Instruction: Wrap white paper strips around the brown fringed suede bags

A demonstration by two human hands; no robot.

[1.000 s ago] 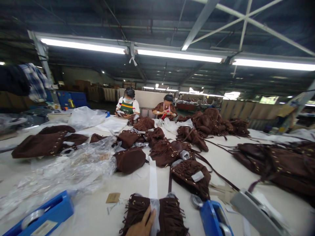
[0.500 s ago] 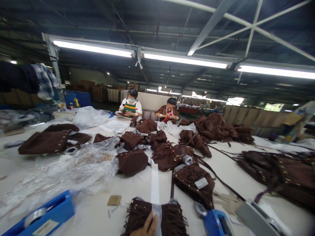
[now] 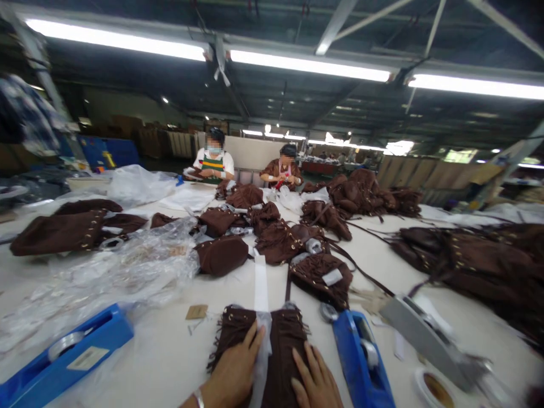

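Note:
A dark brown fringed bag with metal eyelets lies flat on the table right in front of me. Down its middle runs a strip of translucent plastic, and a long white strip reaches away from its top edge. My left hand rests open on the bag's left half, its stretched fingertips touching the plastic strip. On the right half my right hand lies open with its fingers spread. Neither hand grasps anything. The bag's near end is out of frame.
Blue tape dispensers stand at the left and right, with a grey dispenser beyond. Brown bags and crumpled clear plastic cover the table's middle and left. A brown tag lies nearby. Two people sit across.
The view has tipped downward. My right hand has come into view on the bag's right half. More of my left hand shows, its fingers still on the plastic strip.

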